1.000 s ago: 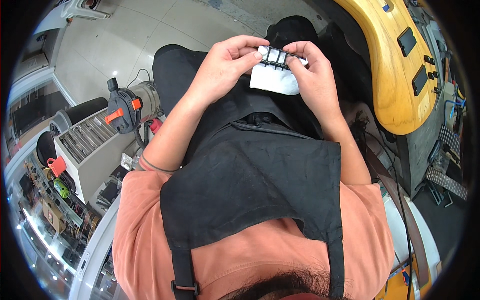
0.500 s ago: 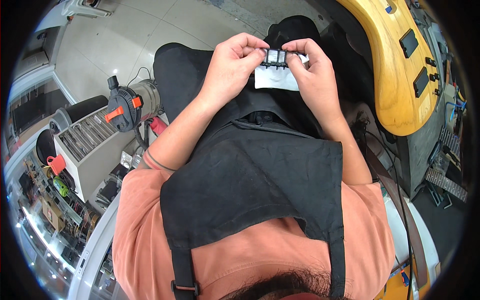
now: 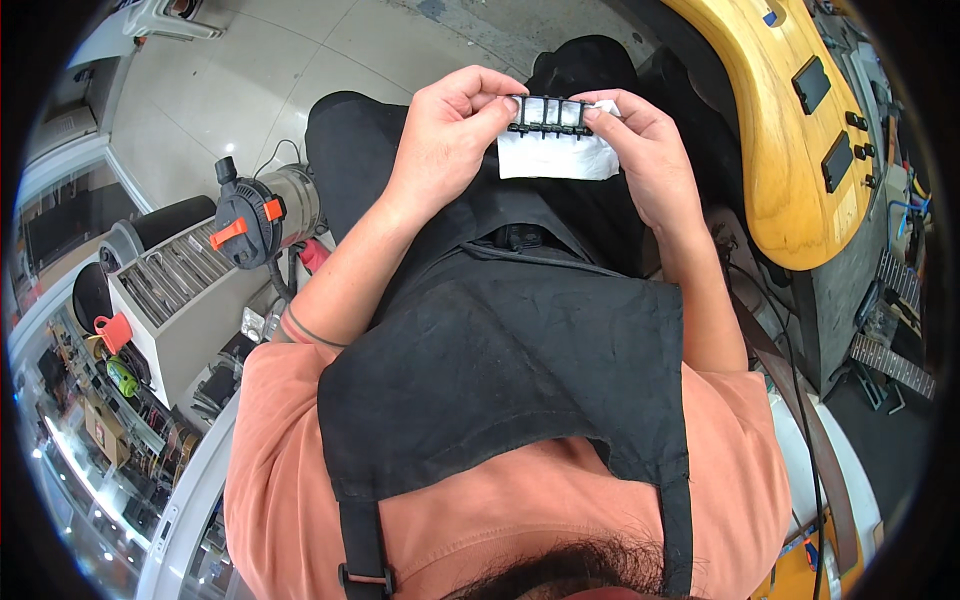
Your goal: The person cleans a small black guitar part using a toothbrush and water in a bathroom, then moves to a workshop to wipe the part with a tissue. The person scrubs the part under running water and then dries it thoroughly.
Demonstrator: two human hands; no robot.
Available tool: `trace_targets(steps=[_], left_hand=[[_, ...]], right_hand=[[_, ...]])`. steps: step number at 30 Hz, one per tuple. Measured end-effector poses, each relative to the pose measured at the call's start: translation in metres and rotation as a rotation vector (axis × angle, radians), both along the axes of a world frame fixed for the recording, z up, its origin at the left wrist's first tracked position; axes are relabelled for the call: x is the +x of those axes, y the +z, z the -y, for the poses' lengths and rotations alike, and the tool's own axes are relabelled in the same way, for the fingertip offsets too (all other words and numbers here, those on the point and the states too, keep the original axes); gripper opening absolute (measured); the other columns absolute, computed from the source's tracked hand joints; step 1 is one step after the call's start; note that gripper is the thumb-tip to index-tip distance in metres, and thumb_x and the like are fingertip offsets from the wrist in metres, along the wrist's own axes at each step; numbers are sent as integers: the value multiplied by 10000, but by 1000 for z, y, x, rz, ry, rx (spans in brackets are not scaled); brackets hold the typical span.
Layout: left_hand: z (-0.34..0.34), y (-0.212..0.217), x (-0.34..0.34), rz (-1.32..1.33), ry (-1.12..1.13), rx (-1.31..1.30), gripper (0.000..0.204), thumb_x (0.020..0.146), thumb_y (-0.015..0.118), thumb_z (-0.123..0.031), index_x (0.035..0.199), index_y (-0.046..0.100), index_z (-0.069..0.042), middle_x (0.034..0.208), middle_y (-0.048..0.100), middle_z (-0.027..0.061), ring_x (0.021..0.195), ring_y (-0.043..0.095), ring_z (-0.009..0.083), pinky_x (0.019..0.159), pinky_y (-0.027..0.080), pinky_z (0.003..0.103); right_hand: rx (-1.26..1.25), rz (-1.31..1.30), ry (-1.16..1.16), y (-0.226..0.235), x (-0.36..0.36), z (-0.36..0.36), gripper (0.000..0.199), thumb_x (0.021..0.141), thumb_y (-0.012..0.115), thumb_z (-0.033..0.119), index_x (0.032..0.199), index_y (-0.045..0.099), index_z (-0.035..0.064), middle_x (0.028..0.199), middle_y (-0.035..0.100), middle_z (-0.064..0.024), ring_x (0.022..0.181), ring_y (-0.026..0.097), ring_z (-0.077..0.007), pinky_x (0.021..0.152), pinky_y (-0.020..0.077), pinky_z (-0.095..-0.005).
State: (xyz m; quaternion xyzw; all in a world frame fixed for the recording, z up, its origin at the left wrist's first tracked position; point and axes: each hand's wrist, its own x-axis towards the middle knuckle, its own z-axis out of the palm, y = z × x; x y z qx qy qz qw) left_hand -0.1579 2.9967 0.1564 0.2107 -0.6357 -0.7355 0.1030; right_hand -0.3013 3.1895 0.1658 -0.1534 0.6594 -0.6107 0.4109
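Observation:
Above my lap, both hands hold a small black guitar bridge (image 3: 549,130), an open frame with several crossbars. A white cloth or paper wipe (image 3: 558,160) lies behind and below it and shows through its gaps. My left hand (image 3: 448,135) is closed, thumb and fingers pinching the bridge's left end. My right hand (image 3: 648,145) is closed too, its thumb on the right end, with part of the wipe bunched at its fingers. The fingertips behind the bridge are hidden.
A yellow wooden electric guitar body (image 3: 775,130) with black pickups and knobs lies to the right. On the left stand a vacuum-like canister (image 3: 245,235) with orange clips and a white box (image 3: 175,335) of thin slotted items. A black apron (image 3: 500,370) covers my front.
My right hand has moved a little to the right and away from the left, uncovering more of the bridge. The wipe now spreads wider beneath it.

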Motion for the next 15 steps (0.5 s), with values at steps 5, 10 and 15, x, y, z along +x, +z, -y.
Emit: trace_targets(steps=[5,10,15], left_hand=[[-6,6,2,-56,-8,-82,194,1071,668,-53,1224,740,42,982,781,45,901,675,59,832,524,232],[-5,3,1,-72,-37,-19,187,1071,663,-70,1208,743,31,1032,771,38,909,658,52,818,518,230],[-4,15,-5,58,-113,-239,190,1045,645,-60,1182,757,7,1025,762,15,889,650,54,786,521,235]], right_hand=[[-12,-130,-51,-1,4,5,206,1089,650,152,1176,758,0,971,760,-30,878,679,-74,802,537,-258],[47,-268,-41,4,11,6,179,1088,648,144,1147,755,12,941,746,-14,860,664,-62,790,528,-257],[5,-309,-48,11,18,9,162,1081,659,105,1160,751,-2,956,745,-12,892,666,-70,819,528,-252]])
